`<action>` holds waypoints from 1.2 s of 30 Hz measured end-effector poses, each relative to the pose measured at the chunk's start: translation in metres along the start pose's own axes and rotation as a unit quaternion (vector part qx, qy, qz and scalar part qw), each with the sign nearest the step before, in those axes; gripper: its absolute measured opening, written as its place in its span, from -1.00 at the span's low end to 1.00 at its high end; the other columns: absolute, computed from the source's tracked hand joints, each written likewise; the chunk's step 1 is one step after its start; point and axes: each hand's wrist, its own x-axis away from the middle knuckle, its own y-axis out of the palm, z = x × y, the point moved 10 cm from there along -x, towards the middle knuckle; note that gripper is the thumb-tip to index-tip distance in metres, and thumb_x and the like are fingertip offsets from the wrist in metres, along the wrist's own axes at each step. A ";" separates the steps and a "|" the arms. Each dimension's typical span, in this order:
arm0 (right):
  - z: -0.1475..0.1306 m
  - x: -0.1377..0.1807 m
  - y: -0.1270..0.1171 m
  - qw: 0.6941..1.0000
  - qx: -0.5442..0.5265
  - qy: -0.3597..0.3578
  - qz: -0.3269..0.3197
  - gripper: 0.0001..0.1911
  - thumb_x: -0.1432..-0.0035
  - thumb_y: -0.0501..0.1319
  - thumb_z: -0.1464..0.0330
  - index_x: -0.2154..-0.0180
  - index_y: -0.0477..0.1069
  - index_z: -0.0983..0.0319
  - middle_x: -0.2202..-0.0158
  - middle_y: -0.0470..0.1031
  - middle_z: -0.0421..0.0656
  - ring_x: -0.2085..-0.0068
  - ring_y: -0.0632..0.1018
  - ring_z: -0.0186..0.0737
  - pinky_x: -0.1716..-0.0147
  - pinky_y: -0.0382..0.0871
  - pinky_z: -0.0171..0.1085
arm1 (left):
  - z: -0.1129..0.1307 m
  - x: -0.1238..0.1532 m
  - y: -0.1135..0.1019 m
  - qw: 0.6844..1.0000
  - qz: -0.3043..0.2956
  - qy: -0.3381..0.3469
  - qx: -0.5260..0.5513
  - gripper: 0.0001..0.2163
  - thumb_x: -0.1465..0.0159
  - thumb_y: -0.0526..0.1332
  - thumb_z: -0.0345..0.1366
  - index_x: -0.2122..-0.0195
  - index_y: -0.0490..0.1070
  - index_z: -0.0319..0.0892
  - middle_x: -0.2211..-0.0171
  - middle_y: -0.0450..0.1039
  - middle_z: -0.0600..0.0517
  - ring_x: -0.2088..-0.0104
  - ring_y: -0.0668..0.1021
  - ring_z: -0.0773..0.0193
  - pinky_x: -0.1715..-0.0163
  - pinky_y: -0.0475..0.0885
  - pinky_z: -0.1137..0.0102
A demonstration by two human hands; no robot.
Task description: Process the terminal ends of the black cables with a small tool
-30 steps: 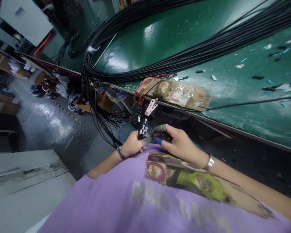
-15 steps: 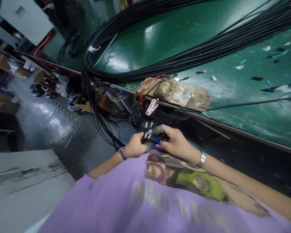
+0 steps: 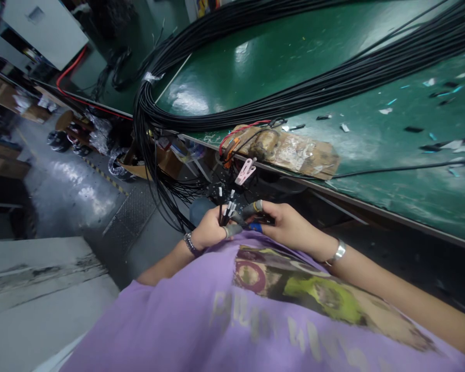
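Observation:
In my left hand (image 3: 210,227) is a small bunch of black cables (image 3: 221,213), their white stripped ends (image 3: 231,205) pointing up and fanned slightly apart. Grey covers wrap some of its fingertips. My right hand (image 3: 284,225) is just to the right, thumb and forefinger bent toward each other, the forefinger in a grey cover and the thumb with a blue wrap (image 3: 256,227). Something dark shows at its fingertips, too small to name. A pale pink clip (image 3: 246,171) sits above the hands at the table edge.
A thick loop of black cable (image 3: 232,120) lies on the green table (image 3: 217,77) and hangs over its edge at the left. A taped wooden board (image 3: 298,152) with red and orange wires (image 3: 232,144) rests at the edge. Cable scraps (image 3: 414,129) are scattered at the right.
My left hand has shifted slightly left with the cables, whose white ends stand more spread. My right hand has moved a little right, widening the gap between the hands.

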 end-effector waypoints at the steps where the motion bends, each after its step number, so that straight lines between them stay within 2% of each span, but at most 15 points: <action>1: -0.001 0.000 0.001 1.000 0.001 -0.002 -0.003 -0.74 0.07 0.15 0.51 0.31 0.49 0.19 0.38 0.58 -0.21 0.32 0.56 -0.20 0.26 0.47 -0.24 | 0.001 0.001 -0.003 1.000 0.014 0.013 -0.007 -0.63 0.15 0.45 -0.20 0.42 0.34 -0.25 0.56 0.35 0.13 0.59 0.38 0.47 0.56 0.32 0.54; 5: -0.001 -0.001 0.000 1.000 0.009 0.001 0.004 -0.66 0.12 0.11 0.56 0.28 0.50 0.19 0.37 0.58 -0.22 0.30 0.57 -0.21 0.25 0.47 -0.25 | 0.000 0.005 -0.014 0.993 0.076 0.050 -0.069 -0.68 0.11 0.43 -0.25 0.36 0.41 -0.23 0.48 0.44 0.06 0.49 0.43 0.41 0.44 0.38 0.50; 8: 0.000 0.000 -0.001 0.999 0.024 0.000 0.024 -0.63 0.18 0.08 0.58 0.31 0.49 0.18 0.38 0.57 -0.22 0.32 0.55 -0.21 0.25 0.46 -0.25 | 0.001 0.006 -0.017 0.985 0.102 0.067 -0.119 -0.78 0.05 0.40 -0.28 0.41 0.44 -0.22 0.47 0.46 0.05 0.45 0.45 0.37 0.41 0.39 0.48; 14: 0.005 0.006 0.000 0.998 0.028 -0.001 0.063 -0.72 0.22 0.09 0.57 0.43 0.45 0.19 0.42 0.53 -0.20 0.34 0.52 -0.20 0.29 0.42 -0.23 | -0.002 0.004 -0.017 0.988 0.090 0.043 -0.114 -0.82 0.02 0.36 -0.32 0.40 0.42 -0.22 0.54 0.41 0.11 0.52 0.44 0.41 0.48 0.37 0.50; 16: 0.008 0.007 0.002 0.997 -0.025 0.012 0.070 -0.82 0.18 0.14 0.54 0.47 0.41 0.19 0.45 0.50 -0.20 0.36 0.50 -0.22 0.31 0.41 -0.24 | -0.002 0.002 -0.014 0.993 0.070 0.030 -0.089 -0.79 0.05 0.37 -0.32 0.43 0.38 -0.23 0.57 0.37 0.14 0.58 0.41 0.44 0.53 0.35 0.51; 18: 0.018 0.007 0.004 0.989 -0.115 0.055 0.080 -0.92 0.13 0.23 0.45 0.47 0.38 0.19 0.47 0.47 -0.23 0.40 0.48 -0.26 0.35 0.41 -0.26 | 0.000 0.000 -0.011 0.997 0.051 0.015 -0.056 -0.76 0.08 0.38 -0.29 0.47 0.35 -0.24 0.58 0.34 0.16 0.63 0.39 0.47 0.59 0.33 0.52; 21: 0.042 0.009 0.005 0.952 -0.245 0.138 0.119 -0.76 0.16 0.36 0.29 0.44 0.34 0.19 0.51 0.41 -0.27 0.48 0.42 -0.34 0.46 0.37 -0.32 | 0.006 -0.003 -0.009 0.999 0.040 -0.011 -0.018 -0.69 0.15 0.42 -0.25 0.50 0.30 -0.24 0.61 0.31 0.18 0.68 0.37 0.49 0.66 0.29 0.53; 25: 0.061 0.011 -0.004 0.911 -0.327 0.186 0.171 -0.65 0.23 0.42 0.21 0.43 0.35 0.21 0.58 0.31 -0.34 0.61 0.25 -0.47 0.67 0.13 -0.42 | 0.012 -0.003 -0.009 0.999 0.018 -0.040 0.017 -0.63 0.22 0.45 -0.24 0.53 0.28 -0.24 0.66 0.29 0.20 0.73 0.37 0.49 0.70 0.24 0.54; 26: 0.061 0.011 -0.006 0.908 -0.335 0.189 0.169 -0.63 0.25 0.44 0.20 0.43 0.35 0.21 0.59 0.31 -0.35 0.63 0.23 -0.48 0.69 0.09 -0.43 | 0.013 -0.003 -0.009 0.999 0.011 -0.046 0.027 -0.63 0.23 0.45 -0.23 0.54 0.28 -0.25 0.68 0.29 0.20 0.74 0.36 0.49 0.71 0.22 0.55; 28: 0.054 0.009 -0.006 0.910 -0.338 0.196 0.135 -0.61 0.30 0.45 0.18 0.45 0.37 0.21 0.58 0.36 -0.32 0.62 0.27 -0.47 0.67 0.13 -0.42 | 0.013 -0.003 -0.012 0.997 0.002 -0.056 0.045 -0.63 0.24 0.45 -0.22 0.55 0.29 -0.25 0.72 0.28 0.20 0.76 0.33 0.49 0.74 0.17 0.56; 31: 0.036 0.006 0.002 0.921 -0.329 0.204 0.054 -0.59 0.32 0.46 0.17 0.45 0.39 0.22 0.51 0.48 -0.25 0.51 0.42 -0.37 0.49 0.34 -0.34 | 0.013 -0.004 -0.016 0.996 -0.004 -0.067 0.065 -0.63 0.26 0.46 -0.23 0.55 0.30 -0.26 0.75 0.26 0.21 0.78 0.32 0.48 0.77 0.08 0.57; 33: 0.024 0.003 0.007 0.928 -0.313 0.201 0.017 -0.59 0.33 0.47 0.18 0.44 0.40 0.22 0.46 0.52 -0.22 0.43 0.49 -0.30 0.36 0.40 -0.28 | 0.011 -0.006 -0.017 0.995 -0.013 -0.073 0.070 -0.63 0.27 0.47 -0.24 0.55 0.31 -0.26 0.74 0.28 0.20 0.78 0.32 0.48 0.78 0.05 0.58; 36: 0.013 -0.001 0.009 0.941 -0.278 0.194 0.003 -0.61 0.35 0.47 0.22 0.46 0.39 0.22 0.47 0.51 -0.24 0.39 0.49 -0.29 0.32 0.39 -0.27 | 0.010 -0.009 -0.014 0.995 -0.033 -0.071 0.066 -0.64 0.27 0.46 -0.25 0.55 0.33 -0.27 0.75 0.29 0.18 0.78 0.32 0.47 0.78 0.04 0.58</action>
